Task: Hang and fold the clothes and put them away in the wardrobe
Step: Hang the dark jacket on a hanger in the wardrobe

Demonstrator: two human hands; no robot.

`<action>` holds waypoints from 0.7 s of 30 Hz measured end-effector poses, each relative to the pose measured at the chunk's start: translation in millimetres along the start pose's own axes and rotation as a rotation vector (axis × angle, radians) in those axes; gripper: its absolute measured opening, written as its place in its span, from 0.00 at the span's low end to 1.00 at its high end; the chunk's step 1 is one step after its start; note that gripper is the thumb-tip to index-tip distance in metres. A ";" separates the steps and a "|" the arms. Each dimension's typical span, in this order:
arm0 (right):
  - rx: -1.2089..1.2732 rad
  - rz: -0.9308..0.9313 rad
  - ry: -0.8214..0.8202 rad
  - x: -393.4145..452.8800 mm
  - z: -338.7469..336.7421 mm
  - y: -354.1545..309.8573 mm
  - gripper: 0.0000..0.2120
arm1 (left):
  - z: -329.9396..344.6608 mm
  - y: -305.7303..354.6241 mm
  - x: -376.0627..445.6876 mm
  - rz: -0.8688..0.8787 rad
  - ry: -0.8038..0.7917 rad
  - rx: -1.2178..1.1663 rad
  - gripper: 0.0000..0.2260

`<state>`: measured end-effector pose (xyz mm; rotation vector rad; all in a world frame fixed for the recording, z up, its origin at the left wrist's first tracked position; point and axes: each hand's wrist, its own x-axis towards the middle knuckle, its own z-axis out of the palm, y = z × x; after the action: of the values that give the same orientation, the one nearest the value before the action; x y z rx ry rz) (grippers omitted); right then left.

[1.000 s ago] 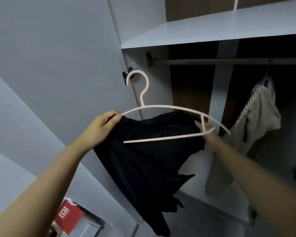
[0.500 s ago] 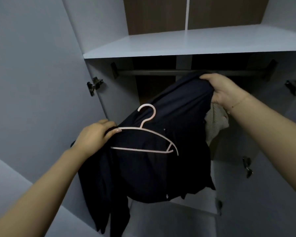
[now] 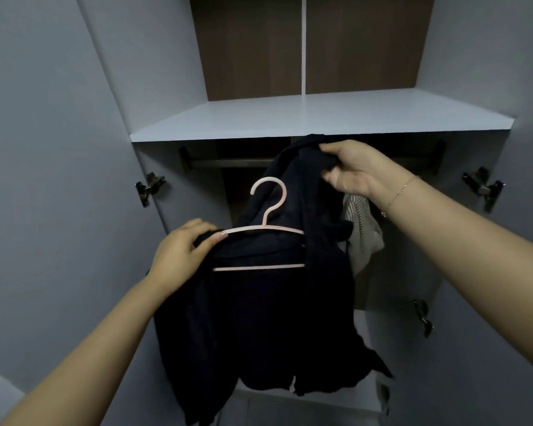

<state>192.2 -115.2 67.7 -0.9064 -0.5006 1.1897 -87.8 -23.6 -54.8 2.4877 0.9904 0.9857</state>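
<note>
Hands up front of the open wardrobe (image 3: 320,118). Left hand (image 3: 182,256) grips the left end of a pink hanger (image 3: 266,230), fingers curled over it and pinching dark fabric along with it. Black garment (image 3: 259,318) drapes over and behind the hanger, hanging below it; right half of the hanger is covered by cloth. Right hand (image 3: 354,170) holds a bunched upper part of the same garment, raised just below the shelf edge. Behind: hanging rail (image 3: 228,162), striped garment (image 3: 362,238) hanging further in, door hinges (image 3: 150,187) either side.
</note>
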 end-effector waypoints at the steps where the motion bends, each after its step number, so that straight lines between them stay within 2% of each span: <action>1: 0.006 0.013 -0.019 -0.3 5.6 3.5 0.12 | 4.9 0.7 1.6 0.003 -0.013 -0.037 0.11; 3: -0.023 0.019 -0.036 1.9 19.9 10.7 0.10 | 15.3 4.4 4.1 0.013 -0.021 -0.108 0.07; 6: -0.126 0.024 -0.021 10.2 31.9 5.8 0.09 | 28.4 13.0 7.5 -0.008 -0.027 -0.229 0.06; 9: -0.393 0.116 -0.042 15.5 14.9 -10.4 0.07 | 35.5 17.9 5.6 -0.075 -0.056 -0.349 0.07; 10: -0.555 0.161 -0.082 14.3 3.3 -12.0 0.10 | 37.0 18.5 3.9 -0.090 -0.060 -0.372 0.08; 13: -1.091 0.182 -0.234 5.0 -39.0 -1.1 0.34 | 39.3 19.6 1.3 -0.116 -0.035 -0.411 0.09; 14: -1.189 0.106 -0.256 -0.6 -52.0 6.2 0.38 | 39.1 20.1 2.1 -0.135 -0.016 -0.444 0.09; 15: -1.242 -0.023 -0.268 -6.3 -63.9 15.0 0.38 | 38.9 20.7 3.5 -0.162 0.003 -0.486 0.10; 17: -1.391 -0.467 -0.199 -15.8 -86.2 36.4 0.35 | 37.9 23.0 7.0 -0.215 0.035 -0.544 0.10; 19: -1.589 -0.955 0.029 -22.1 -104.1 64.7 0.31 | 38.2 28.1 11.5 -0.239 0.063 -0.570 0.10; 20: -1.587 -1.100 0.151 -26.4 -109.2 81.4 0.30 | 38.2 32.1 14.1 -0.243 0.076 -0.583 0.10; 21: -1.546 -1.138 0.242 -29.9 -112.5 99.2 0.29 | 38.0 36.9 17.3 -0.249 0.087 -0.597 0.10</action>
<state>210.6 -171.4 -73.3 -1.6115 -1.5200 -0.5724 -34.3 -38.9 -56.0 1.8042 0.8456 1.1139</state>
